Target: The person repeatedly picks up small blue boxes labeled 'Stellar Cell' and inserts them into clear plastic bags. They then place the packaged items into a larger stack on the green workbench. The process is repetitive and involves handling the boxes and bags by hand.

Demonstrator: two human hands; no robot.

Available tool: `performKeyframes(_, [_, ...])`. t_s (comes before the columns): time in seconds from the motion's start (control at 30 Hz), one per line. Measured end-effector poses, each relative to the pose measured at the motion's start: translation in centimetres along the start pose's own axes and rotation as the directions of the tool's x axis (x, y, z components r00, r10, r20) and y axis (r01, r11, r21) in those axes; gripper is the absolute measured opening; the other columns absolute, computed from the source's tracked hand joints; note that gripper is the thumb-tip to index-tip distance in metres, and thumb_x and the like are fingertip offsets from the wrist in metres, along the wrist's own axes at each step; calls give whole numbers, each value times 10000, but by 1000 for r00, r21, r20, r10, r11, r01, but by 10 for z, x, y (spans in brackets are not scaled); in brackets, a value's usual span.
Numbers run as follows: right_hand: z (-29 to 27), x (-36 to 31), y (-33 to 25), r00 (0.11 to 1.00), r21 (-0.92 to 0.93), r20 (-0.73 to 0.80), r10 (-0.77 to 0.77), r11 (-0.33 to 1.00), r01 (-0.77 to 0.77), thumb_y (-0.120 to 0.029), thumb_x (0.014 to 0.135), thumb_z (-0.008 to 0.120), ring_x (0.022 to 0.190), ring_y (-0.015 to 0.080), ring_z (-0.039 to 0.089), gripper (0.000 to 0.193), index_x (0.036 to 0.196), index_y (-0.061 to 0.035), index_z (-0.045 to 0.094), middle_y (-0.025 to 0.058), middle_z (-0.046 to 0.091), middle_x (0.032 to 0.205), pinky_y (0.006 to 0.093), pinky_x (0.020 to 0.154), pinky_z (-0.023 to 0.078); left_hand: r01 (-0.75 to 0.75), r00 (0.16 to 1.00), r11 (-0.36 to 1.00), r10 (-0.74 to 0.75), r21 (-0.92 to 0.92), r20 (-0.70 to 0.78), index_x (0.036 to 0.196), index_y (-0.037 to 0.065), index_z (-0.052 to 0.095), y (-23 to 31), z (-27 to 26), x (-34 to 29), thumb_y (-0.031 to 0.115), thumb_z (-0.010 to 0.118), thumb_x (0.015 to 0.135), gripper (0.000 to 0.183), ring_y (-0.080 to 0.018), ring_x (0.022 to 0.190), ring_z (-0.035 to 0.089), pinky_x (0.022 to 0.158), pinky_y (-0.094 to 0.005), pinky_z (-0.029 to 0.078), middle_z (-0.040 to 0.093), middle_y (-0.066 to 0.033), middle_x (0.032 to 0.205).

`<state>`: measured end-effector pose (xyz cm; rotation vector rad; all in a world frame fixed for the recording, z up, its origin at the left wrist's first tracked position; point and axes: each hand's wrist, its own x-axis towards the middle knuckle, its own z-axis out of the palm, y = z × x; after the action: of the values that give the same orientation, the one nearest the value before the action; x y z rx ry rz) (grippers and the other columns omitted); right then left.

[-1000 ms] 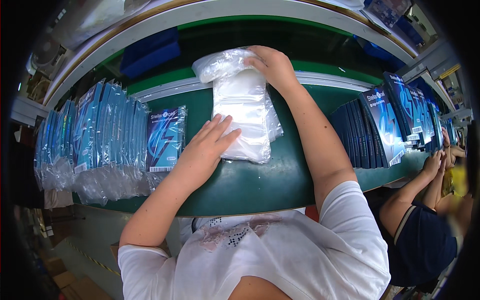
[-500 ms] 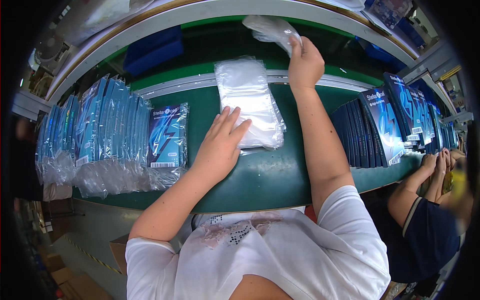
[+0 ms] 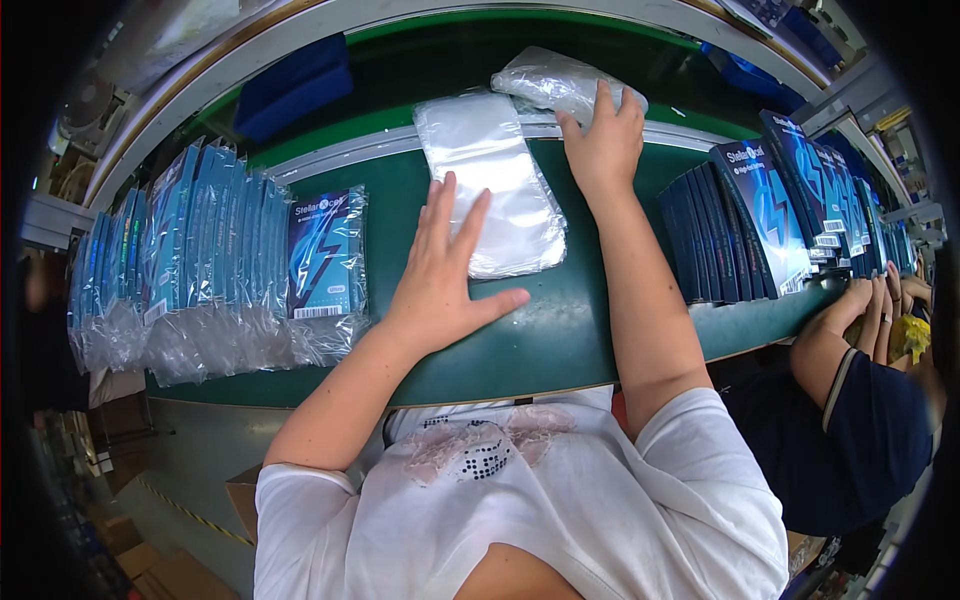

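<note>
A stack of clear plastic bags lies flat on the green tabletop in front of me. My left hand is at the stack's near left edge, fingers and thumb spread, holding nothing. Farther back on the right, my right hand has its fingers apart at the near side of a crumpled clear plastic wrapper. The fingertips overlap the wrapper; whether they press on it I cannot tell. This wrapper rests at the table's far rail, just behind the stack.
At left stands a row of blue boxes in clear bags. Unbagged blue boxes stand in rows at right. A blue bin sits beyond the rail. A co-worker's hands are at the far right, by the table edge.
My right hand has come down nearer and let go of the plastic wrapper, which now lies by the rail. My left hand's fingers have spread, with its thumb swung out.
</note>
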<state>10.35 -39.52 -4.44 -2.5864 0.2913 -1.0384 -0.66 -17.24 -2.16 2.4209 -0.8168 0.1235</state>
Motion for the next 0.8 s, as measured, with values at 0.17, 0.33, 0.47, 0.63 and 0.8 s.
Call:
performKeyframes(0.17, [-40, -56, -20, 969, 639, 214, 122, 733, -233, -255, 916, 538, 1238, 397, 411, 513, 1303, 63, 426, 286, 438, 1304, 411, 1041, 322, 113, 940, 936, -210, -334, -270, 1444, 21, 209, -24, 13, 9, 360, 504, 939, 676, -396, 1372, 204, 1109, -421, 213, 156, -250, 1484])
performKeyframes(0.33, [-46, -89, -42, 821, 795, 528, 217, 213, -568, -127, 948, 476, 1297, 279, 391, 531, 1401, 59, 269, 232, 395, 1391, 324, 1074, 289, 113, 896, 678, -386, -726, -221, 1417, -10, 257, -34, 33, 30, 302, 390, 1000, 538, -307, 1327, 302, 1095, -358, 247, 266, -206, 1439])
performKeyframes(0.47, [-67, -102, -65, 733, 752, 634, 248, 24, -659, -53, 930, 471, 1276, 247, 401, 533, 1399, 86, 257, 212, 374, 1407, 312, 1060, 311, 84, 866, 447, -475, -890, -157, 1390, -14, 312, -27, 49, 33, 193, 441, 974, 482, -307, 1347, 280, 1098, -352, 248, 262, -209, 1443])
performKeyframes(0.63, [-68, -106, -49, 744, 733, 623, 241, 152, -663, -29, 915, 484, 1200, 245, 477, 475, 1349, 108, 350, 208, 473, 1317, 311, 1020, 359, 133, 883, 628, -427, -767, -196, 1376, -29, 323, -17, 48, 25, 48, 461, 920, 483, -269, 1299, 352, 1079, -339, 280, 333, -193, 1411])
performKeyframes(0.8, [-73, -99, -41, 817, 672, 548, 179, 487, -557, -28, 896, 491, 1170, 264, 520, 378, 1256, 84, 483, 214, 520, 1280, 321, 991, 394, 213, 910, 817, -365, -535, -194, 1348, -23, 369, -22, 31, 14, 126, 464, 932, 452, -380, 1359, 258, 1107, -391, 245, 263, -242, 1453])
